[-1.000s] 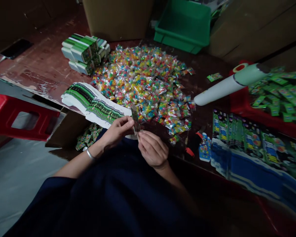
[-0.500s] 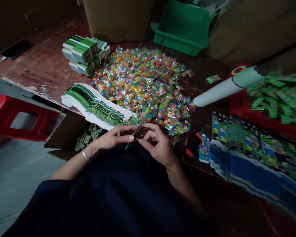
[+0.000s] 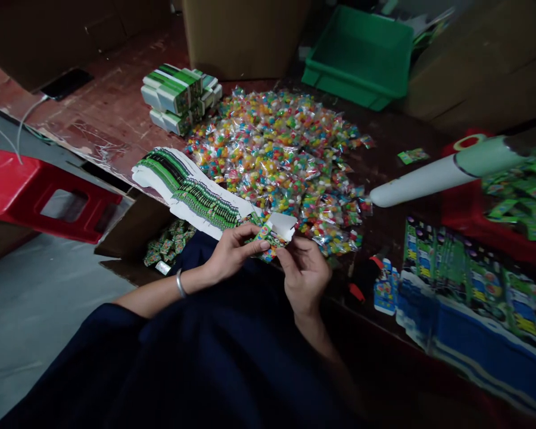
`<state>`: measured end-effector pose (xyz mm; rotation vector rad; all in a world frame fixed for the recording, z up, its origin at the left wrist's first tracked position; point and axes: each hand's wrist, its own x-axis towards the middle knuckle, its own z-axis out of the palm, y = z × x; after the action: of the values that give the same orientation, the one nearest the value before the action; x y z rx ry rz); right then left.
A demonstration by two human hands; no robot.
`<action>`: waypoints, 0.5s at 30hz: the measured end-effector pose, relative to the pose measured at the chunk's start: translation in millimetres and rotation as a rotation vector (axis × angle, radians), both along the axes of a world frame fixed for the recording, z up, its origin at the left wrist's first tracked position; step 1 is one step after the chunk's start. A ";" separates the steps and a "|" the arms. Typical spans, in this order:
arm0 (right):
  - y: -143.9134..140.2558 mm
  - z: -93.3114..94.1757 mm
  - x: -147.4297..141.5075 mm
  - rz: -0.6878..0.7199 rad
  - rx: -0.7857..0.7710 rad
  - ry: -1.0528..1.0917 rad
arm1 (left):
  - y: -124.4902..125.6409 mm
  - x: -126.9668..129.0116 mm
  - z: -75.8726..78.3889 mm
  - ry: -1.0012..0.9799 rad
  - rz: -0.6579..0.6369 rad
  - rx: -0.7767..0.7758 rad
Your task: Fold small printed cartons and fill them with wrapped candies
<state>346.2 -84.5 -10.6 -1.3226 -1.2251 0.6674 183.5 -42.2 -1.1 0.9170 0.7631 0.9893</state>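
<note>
- Holding a small carton (image 3: 273,237) in front of the body, near the edge of the worktop (image 3: 120,80); white flap (image 3: 283,225) raised, so judged not yet closed.
- Clamping its left side between the fingers of the left hand (image 3: 230,253), and its right end between those of the right hand (image 3: 310,274).
- Leaving plenty unused, apparently: flat cartons (image 3: 201,205) fanned out just beside, candy packets (image 3: 272,152) heaped beyond, banded bundles (image 3: 172,92) farther back.
- Counting as probably finished: green pieces (image 3: 172,241) inside the cardboard box (image 3: 127,223), below left; contents unclear.
</note>
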 end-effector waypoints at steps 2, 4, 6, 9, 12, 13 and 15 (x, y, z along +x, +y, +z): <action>1.0 -5.4 -5.0 -0.058 -0.001 0.033 | -0.7 3.7 -4.5 -0.003 0.034 -0.027; 4.5 -8.9 -9.1 -0.082 -0.012 0.060 | -2.1 5.2 -8.7 -0.007 0.089 -0.033; 8.8 -12.0 -12.8 -0.103 0.015 0.089 | -3.8 4.4 -11.8 0.005 0.185 0.021; 13.2 -18.2 -16.2 -0.120 0.104 0.091 | -5.1 -0.6 -15.2 0.119 0.238 0.176; 13.7 -25.6 -15.2 -0.121 0.147 -0.001 | -2.1 -8.0 -18.5 0.256 0.137 0.362; 13.4 -27.9 -14.0 -0.121 0.151 -0.038 | -0.2 -10.5 -19.5 0.276 0.095 0.420; 12.7 -31.6 -11.3 -0.106 0.168 -0.097 | 3.8 -15.2 -21.0 0.313 0.030 0.527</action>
<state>335.0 -71.8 -42.3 -1.2812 -1.2513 0.4204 168.3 -38.5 -22.1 1.5473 0.7905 1.1107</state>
